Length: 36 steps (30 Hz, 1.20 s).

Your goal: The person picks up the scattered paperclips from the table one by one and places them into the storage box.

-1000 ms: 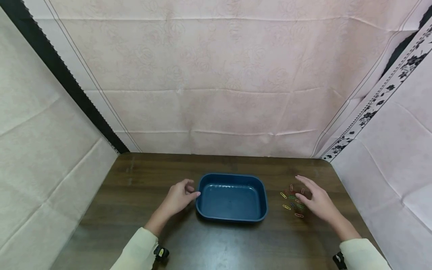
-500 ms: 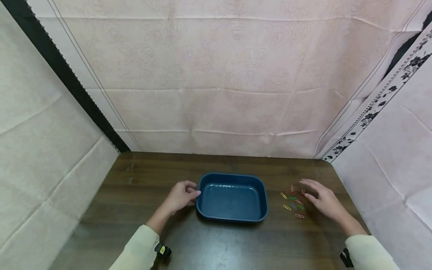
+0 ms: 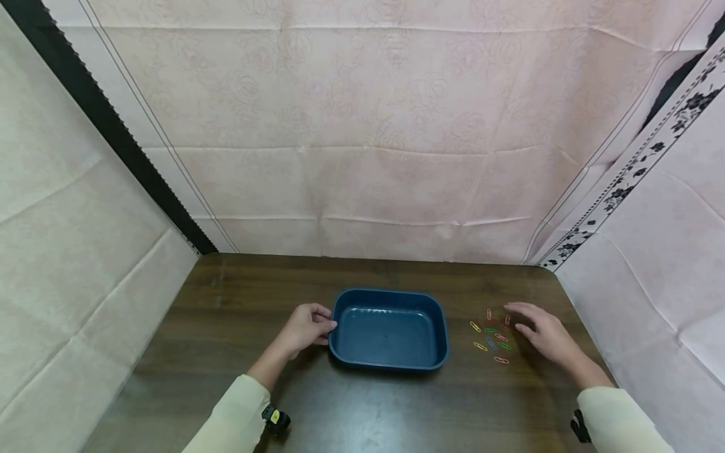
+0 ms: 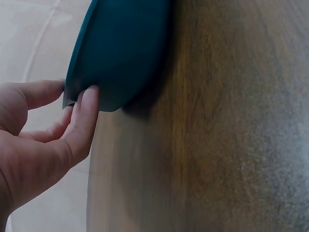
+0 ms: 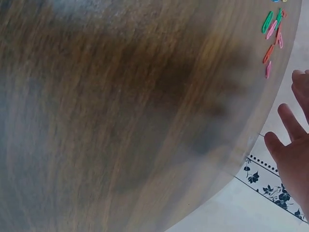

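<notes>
A blue rectangular plastic tray (image 3: 388, 343) with nothing in it sits in the middle of the head view. My left hand (image 3: 306, 328) pinches its left rim between thumb and fingers; in the left wrist view, fingertips lie on both sides of the tray wall (image 4: 118, 53). To the right of the tray, several coloured paper clips lie scattered, among them a yellow paper clip (image 3: 480, 346), a blue paper clip (image 3: 491, 343) and a pink paper clip (image 3: 501, 360). My right hand (image 3: 542, 336) hovers at their right side, fingers loosely extended, holding nothing. The right wrist view shows a green paper clip (image 5: 267, 22) beyond the fingertips.
Everything rests on a dark brown wooden table (image 3: 351, 409). Pale patterned cloth (image 3: 351, 126) hangs behind its far edge and along both sides. A dark device is strapped at each wrist, by the cream sleeves (image 3: 235, 409).
My right hand has drawn back to the right from over the paper clips, so more of them show. The left hand keeps its hold on the tray, which stays in place.
</notes>
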{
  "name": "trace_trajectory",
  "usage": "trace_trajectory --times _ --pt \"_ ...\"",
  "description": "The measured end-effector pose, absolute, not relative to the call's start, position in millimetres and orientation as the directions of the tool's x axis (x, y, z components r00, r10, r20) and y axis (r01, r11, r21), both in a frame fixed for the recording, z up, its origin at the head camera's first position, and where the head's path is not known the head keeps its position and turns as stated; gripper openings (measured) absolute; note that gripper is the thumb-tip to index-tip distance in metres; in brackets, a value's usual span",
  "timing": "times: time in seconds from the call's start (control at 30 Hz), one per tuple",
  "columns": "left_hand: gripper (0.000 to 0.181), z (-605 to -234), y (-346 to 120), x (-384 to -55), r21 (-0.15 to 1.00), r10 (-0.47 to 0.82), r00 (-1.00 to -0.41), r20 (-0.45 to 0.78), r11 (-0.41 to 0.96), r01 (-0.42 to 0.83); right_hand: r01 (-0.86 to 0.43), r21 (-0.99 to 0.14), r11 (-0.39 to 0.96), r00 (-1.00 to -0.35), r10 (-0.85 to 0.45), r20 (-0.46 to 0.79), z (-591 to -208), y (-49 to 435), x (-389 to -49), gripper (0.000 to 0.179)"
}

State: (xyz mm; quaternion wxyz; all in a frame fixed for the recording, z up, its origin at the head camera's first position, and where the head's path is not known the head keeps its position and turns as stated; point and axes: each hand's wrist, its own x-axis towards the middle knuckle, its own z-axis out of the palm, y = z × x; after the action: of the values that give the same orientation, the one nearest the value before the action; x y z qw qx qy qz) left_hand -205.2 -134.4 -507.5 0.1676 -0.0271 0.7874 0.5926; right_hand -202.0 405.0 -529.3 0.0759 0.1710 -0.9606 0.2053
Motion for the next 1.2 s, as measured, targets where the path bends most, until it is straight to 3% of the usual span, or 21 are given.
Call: trace_trajectory --times 0.9,1.2 --pt "0.026 -507.1 -136.1 -205.4 0.917 0.158 -0.921 -0.355 0.251 -0.31 -0.429 -0.247 0.869 -0.903 -0.4 0.16 -547.2 410.6 -224.9 0.036" --pt "0.025 -506.4 -136.1 -206.5 0.916 0.163 -0.92 -0.357 0.252 -0.311 -0.424 -0.214 0.88 -0.902 -0.391 0.183 -547.0 407.4 -226.1 0.023"
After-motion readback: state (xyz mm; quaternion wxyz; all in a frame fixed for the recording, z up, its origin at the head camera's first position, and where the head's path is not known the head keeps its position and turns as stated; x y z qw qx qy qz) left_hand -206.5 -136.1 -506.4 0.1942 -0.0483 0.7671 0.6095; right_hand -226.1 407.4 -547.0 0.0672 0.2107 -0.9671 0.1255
